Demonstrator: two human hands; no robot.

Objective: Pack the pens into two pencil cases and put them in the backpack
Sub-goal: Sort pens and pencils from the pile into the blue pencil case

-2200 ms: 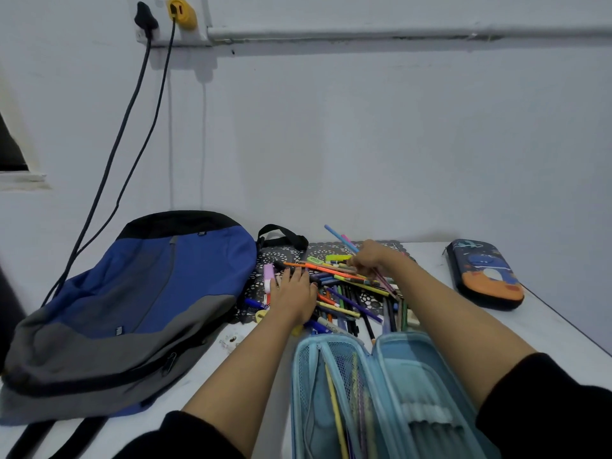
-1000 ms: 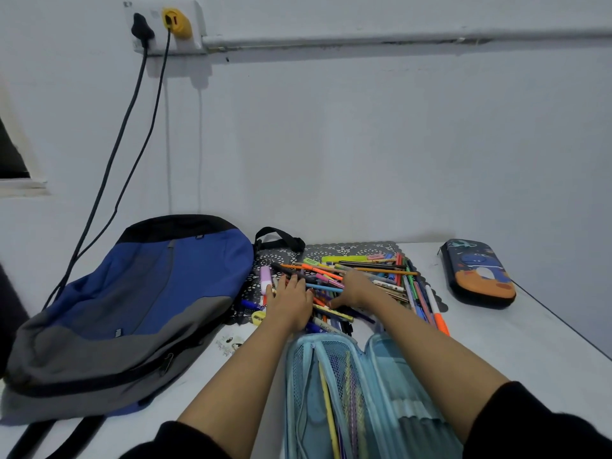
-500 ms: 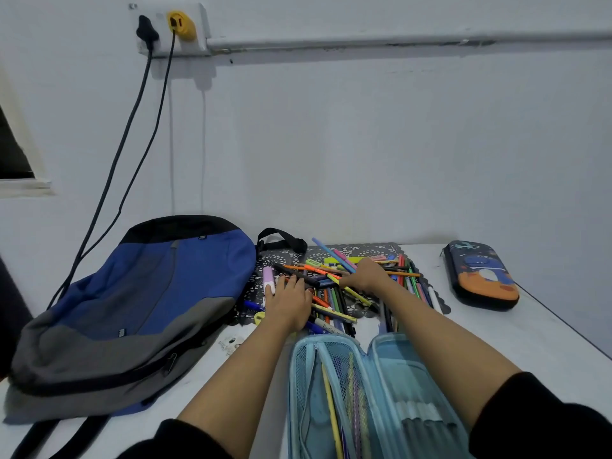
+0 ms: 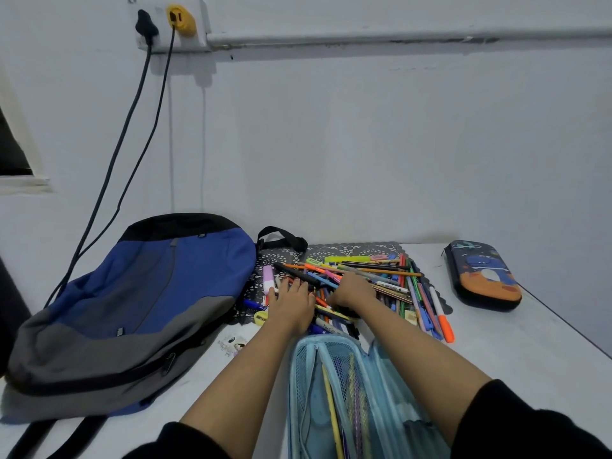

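White wall rises behind your table, and everything sits around the pile of pens, which lies spread on a dark lace mat at the far side of the table. Your left hand rests palm down on the near left part of the pile, fingers straight and slightly spread, tips touching the pens. Your right hand is on the middle of the pile just beside it, knuckles up, fingers bent down among the pens; whether they pinch one cannot be told, as the fingertips are hidden.

Just in front of the pile, between your forearms, the light-blue pencil case lies open, with a few pens standing inside behind its mesh pocket. Well to the right of the pile, apart from it, the dark pencil case with blue and orange print lies zipped. Left of the pile the blue and grey backpack lies flat, its black handle reaching the mat's far left corner.

At the pile's left edge lie a pink highlighter and a yellow sharpener; at its near right edge, an orange marker. High on the wall, up and left of the pile, a socket holds a black and a yellow plug, their cables dropping behind the backpack.
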